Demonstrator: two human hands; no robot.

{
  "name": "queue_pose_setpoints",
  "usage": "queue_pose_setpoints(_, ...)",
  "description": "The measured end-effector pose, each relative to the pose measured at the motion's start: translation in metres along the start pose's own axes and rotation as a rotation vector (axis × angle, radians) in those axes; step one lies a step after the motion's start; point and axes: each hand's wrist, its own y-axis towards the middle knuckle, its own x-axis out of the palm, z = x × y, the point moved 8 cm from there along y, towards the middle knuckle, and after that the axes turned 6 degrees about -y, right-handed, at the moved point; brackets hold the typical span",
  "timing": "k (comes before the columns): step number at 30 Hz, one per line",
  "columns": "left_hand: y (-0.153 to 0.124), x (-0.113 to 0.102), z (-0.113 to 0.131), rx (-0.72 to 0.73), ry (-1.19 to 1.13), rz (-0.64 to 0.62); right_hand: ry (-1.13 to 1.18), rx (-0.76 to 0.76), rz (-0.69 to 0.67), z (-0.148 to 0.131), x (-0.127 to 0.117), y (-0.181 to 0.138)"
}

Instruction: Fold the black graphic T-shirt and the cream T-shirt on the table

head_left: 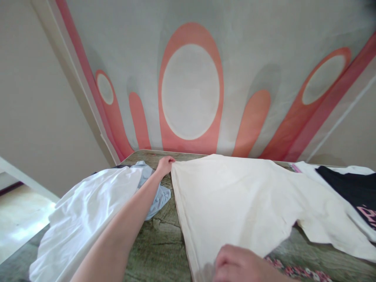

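A cream short-sleeved T-shirt point(235, 196) lies spread sideways on a wood-grain table point(158, 250), its hem edge to the left and a sleeve toward the lower right. At the far corner of that hem, my left hand point(166, 164) pinches the fabric between thumb and fingers. My right hand point(239, 264) is low in view over the near part of the shirt. Its fingers are curled against the cloth, slightly blurred, and the fingertips are hidden.
White fabric point(91, 207) and a light blue garment point(160, 199) lie to the left, partly behind my left forearm. A black garment with pink lettering point(349, 188) lies on white cloth at right. Behind the table stands a wall with coral shapes point(190, 33).
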Motion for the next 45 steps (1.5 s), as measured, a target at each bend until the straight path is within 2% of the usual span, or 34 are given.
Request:
queue_pose_setpoints(2,-0.012,0.002,0.020,0.063,0.035,-0.019,-0.026,0.196,0.044,0.031,-0.054,-0.016)
queue_pose_setpoints(4,-0.034,0.011,0.049,0.153,0.061,-0.065,-0.177,0.407,0.071,0.080,-0.099,-0.043)
queue_pose_setpoints(5,-0.050,0.020,0.067,0.221,0.072,-0.123,-0.281,0.531,0.080,0.109,-0.116,-0.061)
queue_pose_setpoints(7,-0.095,0.045,0.110,0.477,0.200,-0.305,-0.517,0.801,0.126,0.168,-0.141,-0.102)
queue_pose_setpoints(8,-0.119,0.057,0.127,0.574,0.242,-0.402,-0.620,0.929,0.139,0.193,-0.147,-0.123)
queue_pose_setpoints(10,-0.163,0.072,0.150,0.703,0.292,-0.571,-0.743,1.101,0.103,0.229,-0.141,-0.155)
queue_pose_setpoints(12,-0.189,0.076,0.158,0.706,0.324,-0.652,-0.767,1.173,0.035,0.246,-0.122,-0.173)
queue_pose_setpoints(16,-0.201,0.068,0.151,0.644,0.379,-0.683,-0.685,1.189,-0.002,0.246,-0.085,-0.186)
queue_pose_setpoints(20,-0.207,0.055,0.142,0.604,0.418,-0.669,-0.608,1.127,-0.010,0.241,-0.075,-0.188)
queue_pose_setpoints(26,-0.222,0.046,0.136,0.503,0.443,-0.600,-0.539,1.015,-0.046,0.251,-0.088,-0.168)
queue_pose_setpoints(32,-0.230,0.060,0.143,0.341,0.439,-0.487,-0.454,1.080,-0.109,0.278,-0.111,-0.154)
queue_pose_setpoints(37,-0.237,0.063,0.145,0.296,0.408,-0.565,-0.442,0.923,-0.022,0.282,-0.146,-0.152)
queue_pose_setpoints(38,-0.235,0.061,0.143,0.306,0.402,-0.577,-0.484,0.960,0.004,0.285,-0.155,-0.160)
queue_pose_setpoints(41,-0.221,0.053,0.139,0.422,0.382,-0.621,-0.649,1.230,0.004,0.295,-0.170,-0.201)
queue_pose_setpoints(43,-0.205,0.052,0.137,0.527,0.382,-0.651,-0.685,1.344,-0.067,0.297,-0.165,-0.220)
queue_pose_setpoints(45,-0.181,0.051,0.129,0.563,0.412,-0.622,-0.692,1.390,-0.094,0.294,-0.157,-0.228)
